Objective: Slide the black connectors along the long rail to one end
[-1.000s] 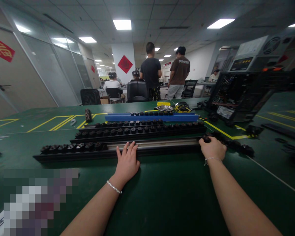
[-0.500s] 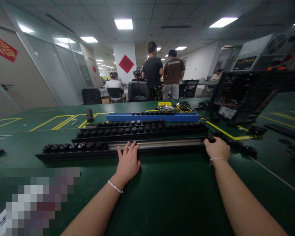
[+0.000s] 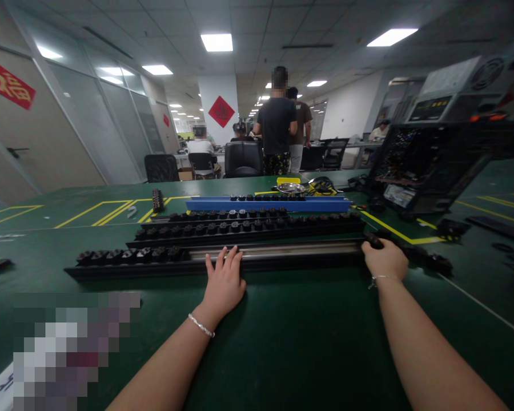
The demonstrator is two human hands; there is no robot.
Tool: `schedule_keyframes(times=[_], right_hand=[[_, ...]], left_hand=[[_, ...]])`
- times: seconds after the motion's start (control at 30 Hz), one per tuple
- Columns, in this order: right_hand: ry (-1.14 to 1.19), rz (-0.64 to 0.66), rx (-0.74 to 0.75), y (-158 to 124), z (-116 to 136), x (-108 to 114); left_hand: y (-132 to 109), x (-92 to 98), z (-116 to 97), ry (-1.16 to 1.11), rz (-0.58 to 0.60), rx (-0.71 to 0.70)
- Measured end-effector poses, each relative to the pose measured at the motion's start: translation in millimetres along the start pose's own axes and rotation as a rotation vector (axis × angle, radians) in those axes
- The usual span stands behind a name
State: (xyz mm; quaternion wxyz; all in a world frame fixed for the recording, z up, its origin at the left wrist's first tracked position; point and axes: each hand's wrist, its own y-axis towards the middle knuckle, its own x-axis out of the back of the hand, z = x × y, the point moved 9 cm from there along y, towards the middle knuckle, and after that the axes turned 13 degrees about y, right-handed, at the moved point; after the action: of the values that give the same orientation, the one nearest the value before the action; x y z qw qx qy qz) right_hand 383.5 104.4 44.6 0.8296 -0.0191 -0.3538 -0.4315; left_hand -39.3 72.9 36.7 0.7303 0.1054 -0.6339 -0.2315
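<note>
A long black rail (image 3: pixel 291 264) with a metal strip in its channel lies crosswise in front of me. Several small black pieces (image 3: pixel 131 255) sit in a row on its left part. My left hand (image 3: pixel 225 274) rests on the rail's middle, fingers spread on the metal strip and front edge. At the right end, my right hand (image 3: pixel 385 260) has its fingers closed around a small dark cylindrical piece (image 3: pixel 373 241), partly hidden by the fingers. Behind lies another black rail (image 3: pixel 248 227) filled with similar pieces, and past it a blue rail (image 3: pixel 329 204).
The green table (image 3: pixel 300 342) carries yellow tape lines. An open computer case (image 3: pixel 406 162) stands at the right. A metal dish (image 3: pixel 291 188) sits at the back, and a short row of pieces (image 3: pixel 157 201) at back left. Several people are beyond the table.
My right hand, still closed on the dark piece, has shifted slightly right, partly with the camera view. My left hand stays on the rail. Two standing people in the background have moved.
</note>
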Motion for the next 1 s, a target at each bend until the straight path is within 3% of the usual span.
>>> schedule_keyframes(times=[0.2,0.5,0.77,1.0], right_hand=[[-0.014,0.031,0.000,5,-3,-1],[0.089,-0.041,-0.037,14,-15,6],[0.132,-0.003,-0.068,23,-21,3],[0.103,-0.065,-0.068,26,-28,9]], left_hand=[[0,-0.2,1,-0.008,-0.004,0.005],[-1,0.9,0,-0.011,-0.011,0.007],[-1,0.1,1,-0.005,-0.007,0.005],[-1,0.8,1,-0.008,0.000,0.006]])
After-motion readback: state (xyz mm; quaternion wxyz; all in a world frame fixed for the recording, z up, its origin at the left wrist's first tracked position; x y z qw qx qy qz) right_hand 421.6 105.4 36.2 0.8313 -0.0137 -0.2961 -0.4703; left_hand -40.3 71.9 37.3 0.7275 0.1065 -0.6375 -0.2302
